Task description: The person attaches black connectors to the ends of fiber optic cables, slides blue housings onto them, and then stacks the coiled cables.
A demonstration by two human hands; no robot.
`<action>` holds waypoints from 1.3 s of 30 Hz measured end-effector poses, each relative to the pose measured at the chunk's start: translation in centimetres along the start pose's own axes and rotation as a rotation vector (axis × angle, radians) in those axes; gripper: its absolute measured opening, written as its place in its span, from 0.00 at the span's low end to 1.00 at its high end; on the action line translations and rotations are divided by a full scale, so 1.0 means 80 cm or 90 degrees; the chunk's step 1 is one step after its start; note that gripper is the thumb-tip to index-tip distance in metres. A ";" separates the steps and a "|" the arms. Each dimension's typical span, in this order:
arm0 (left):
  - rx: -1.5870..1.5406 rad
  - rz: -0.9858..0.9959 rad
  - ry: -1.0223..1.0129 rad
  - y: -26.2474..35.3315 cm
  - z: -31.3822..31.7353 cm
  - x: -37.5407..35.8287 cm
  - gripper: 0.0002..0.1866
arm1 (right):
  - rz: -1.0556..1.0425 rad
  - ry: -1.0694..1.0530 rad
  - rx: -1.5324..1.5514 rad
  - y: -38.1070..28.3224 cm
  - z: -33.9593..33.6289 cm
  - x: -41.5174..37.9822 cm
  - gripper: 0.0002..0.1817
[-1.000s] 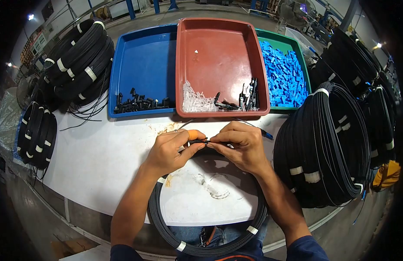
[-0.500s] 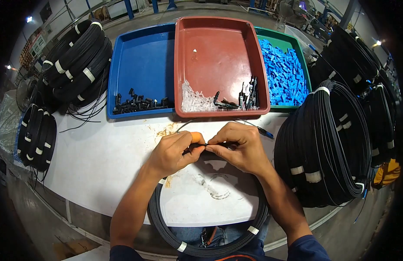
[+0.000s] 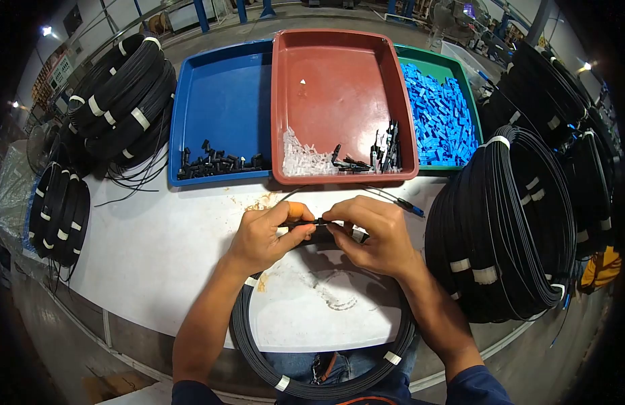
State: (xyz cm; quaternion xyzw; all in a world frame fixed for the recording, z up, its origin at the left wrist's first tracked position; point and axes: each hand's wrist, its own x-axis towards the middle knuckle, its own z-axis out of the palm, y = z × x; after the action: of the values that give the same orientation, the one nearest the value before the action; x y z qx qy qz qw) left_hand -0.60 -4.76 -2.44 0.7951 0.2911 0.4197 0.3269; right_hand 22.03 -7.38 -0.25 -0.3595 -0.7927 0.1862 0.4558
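Observation:
A coil of black cable (image 3: 247,335), bound with white tape, rests across the table's front edge between my forearms. My left hand (image 3: 262,239), with an orange wrap on one finger, pinches a thin black cable end. Facing it, my right hand (image 3: 373,233) is closed with thumb and forefinger on a small black connector part (image 3: 320,221), which meets the cable between the fingertips. Fingers cover most of the join, so its details are hidden. Behind my right hand lies a cable end with a black and blue connector (image 3: 411,207).
Behind my hands stand a blue tray (image 3: 221,94) with black parts, a red tray (image 3: 332,81) with clear and black parts, and a green tray (image 3: 434,55) full of blue clips. Large black cable coils (image 3: 491,223) stand right; more coils (image 3: 133,101) are stacked left.
My fingertips have drawn slightly apart, and more of the black part shows between them. My right fingers have shifted a little. The view has tilted slightly.

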 end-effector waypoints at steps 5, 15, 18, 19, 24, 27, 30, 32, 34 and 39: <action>-0.002 -0.003 -0.025 0.001 0.000 0.000 0.12 | -0.173 0.002 -0.068 0.007 -0.001 0.003 0.14; -0.008 0.060 0.111 0.002 0.006 0.000 0.21 | 0.017 -0.004 0.061 -0.001 -0.003 0.005 0.11; -0.006 -0.029 0.083 0.001 -0.003 -0.003 0.10 | -0.038 0.024 0.032 0.006 0.000 0.005 0.11; -0.005 -0.029 0.083 0.001 -0.002 -0.002 0.10 | -0.071 0.030 0.022 0.008 0.001 0.005 0.11; -0.058 0.059 0.086 0.008 0.003 -0.001 0.07 | -0.135 0.030 -0.048 0.011 -0.003 0.001 0.10; -0.037 0.067 0.083 0.014 0.007 -0.001 0.06 | -0.011 -0.052 -0.062 0.008 -0.006 -0.001 0.09; 0.036 0.120 0.089 0.006 0.007 0.002 0.06 | 0.055 -0.042 0.004 -0.006 -0.006 0.004 0.10; 0.020 0.115 0.096 0.002 0.007 0.001 0.07 | 0.044 -0.019 0.029 -0.009 -0.007 0.007 0.11; 0.005 0.106 0.101 0.003 0.006 -0.001 0.07 | -0.002 -0.018 -0.016 0.005 -0.004 0.003 0.11; 0.042 0.135 0.058 0.005 0.008 -0.001 0.07 | -0.008 -0.051 0.003 0.020 0.002 -0.004 0.14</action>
State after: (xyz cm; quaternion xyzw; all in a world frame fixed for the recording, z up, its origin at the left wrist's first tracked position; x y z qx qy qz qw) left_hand -0.03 -5.25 -2.47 0.8117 0.2338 0.4779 0.2408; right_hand 22.65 -6.56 -1.50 -0.3454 -0.8122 0.1994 0.4257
